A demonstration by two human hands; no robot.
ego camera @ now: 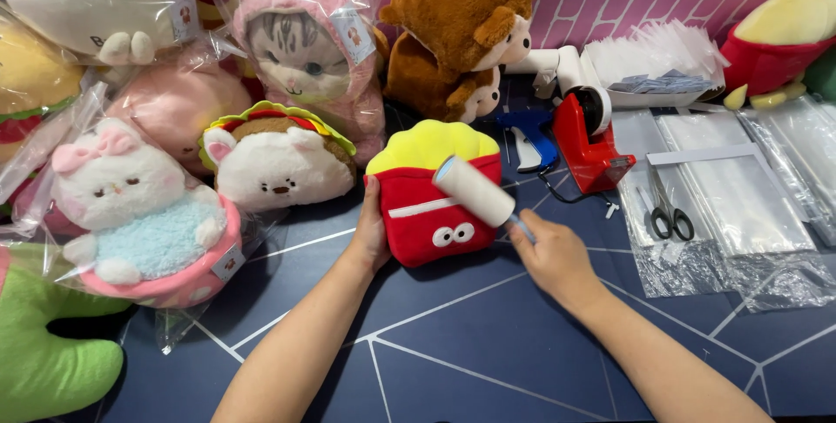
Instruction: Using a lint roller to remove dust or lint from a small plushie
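A red and yellow plush shaped like a box of fries (428,205) lies on the dark blue table (453,345). My left hand (372,233) grips its left side. My right hand (550,253) holds a lint roller (475,190) by its blue handle. The white roll rests on the plush's upper right part.
Bagged plush toys (148,214) crowd the left and back. A brown monkey plush (453,31) stands behind. A red tape dispenser (588,140), a blue tagging gun (527,131), scissors (666,210) and stacks of clear bags (740,197) sit to the right.
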